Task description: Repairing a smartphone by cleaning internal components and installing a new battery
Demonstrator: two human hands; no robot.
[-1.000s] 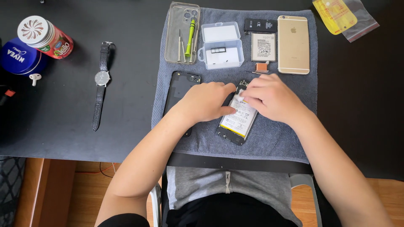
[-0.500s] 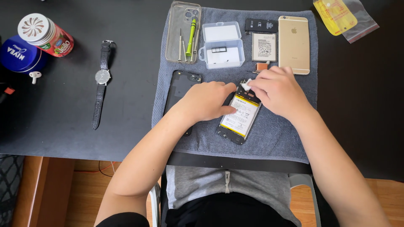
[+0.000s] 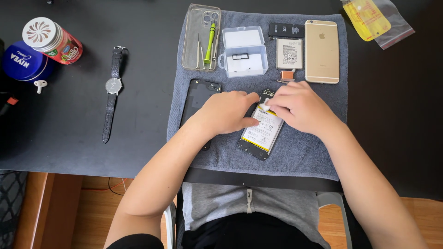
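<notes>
Black desk [image 3: 92,138] carries a grey towel [image 3: 304,157], spread flat. Opened phone [image 3: 260,131] lies tilted at towel centre, back off, yellow-and-white battery exposed. Left hand [image 3: 226,113] rests on the phone's left edge, fingers curled, thumb pressing the battery. Right hand [image 3: 300,108] pinches a small white tab [image 3: 266,102] at the phone's top end. Black back cover [image 3: 196,99] lies just left, partly under the left forearm. Gold phone [image 3: 321,50] at towel's upper right. Clear case [image 3: 201,37] holds screwdrivers. Clear plastic box [image 3: 243,50] beside it. Wristwatch [image 3: 112,92] off the towel, well left.
</notes>
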